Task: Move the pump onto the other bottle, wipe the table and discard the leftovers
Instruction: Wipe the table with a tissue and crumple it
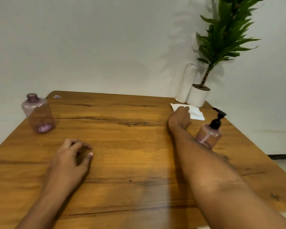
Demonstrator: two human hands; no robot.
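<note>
Nearest, on the wooden table (139, 162): left hand (71, 156) resting idle, palm down, fingers loosely curled with thumb tip apart from them, gripping nothing; probably parked there as a brace while the other arm stretches out. Further on and to the right: pump bottle (209, 135) standing upright, black pump (218, 119) seated on its neck, nozzle pointing left, so the pump swap reads as already done; right forearm passing just in front of it and hiding its lower left side, whether touching cannot be told. At similar depth, out at the far left edge: open bottle (38, 114), tinted purple, clear, no cap or pump on its neck, apparently emptied and set aside well apart from everything else, likely waiting to be thrown away as a leftover. Beyond the pump bottle: right hand (180, 117) reaching far across, fingers bent down onto the near edge of a white paper towel (195, 113) lying flat on the wood; pressing or pinching cannot be told, fingertips hidden behind the knuckles. Judged step: taking up the towel for wiping. Further back, by the right corner: paper towel roll (186, 83) standing on end, touching a white pot holding a leafy plant (224, 35). At the far left corner: a small pale scrap (57, 96), too small to identify, possibly another leftover.
</note>
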